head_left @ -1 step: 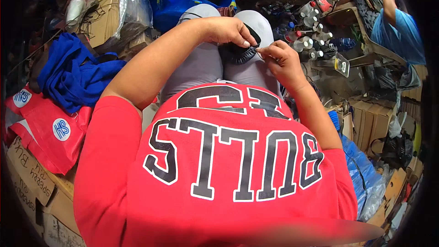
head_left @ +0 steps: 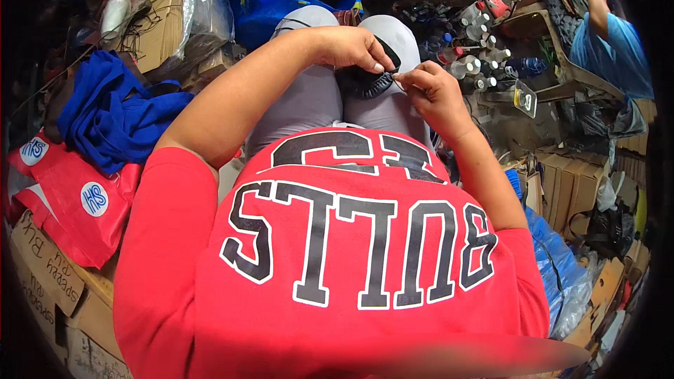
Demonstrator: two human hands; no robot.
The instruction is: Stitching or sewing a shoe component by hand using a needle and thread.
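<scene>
Left hand (head_left: 357, 49) holds a black piece (head_left: 372, 88); right hand (head_left: 435, 95) has its grip narrow at the edge. Bottles (head_left: 458, 70) stand to the right.

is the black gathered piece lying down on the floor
No, the black gathered piece is over the grey trousers, with the left hand and right hand both at it.

We see bottles (head_left: 460, 70) right of our fingers (head_left: 419, 78), blue cloth (head_left: 116, 112) to their left, and a blue bag (head_left: 256, 22) beyond them.
</scene>
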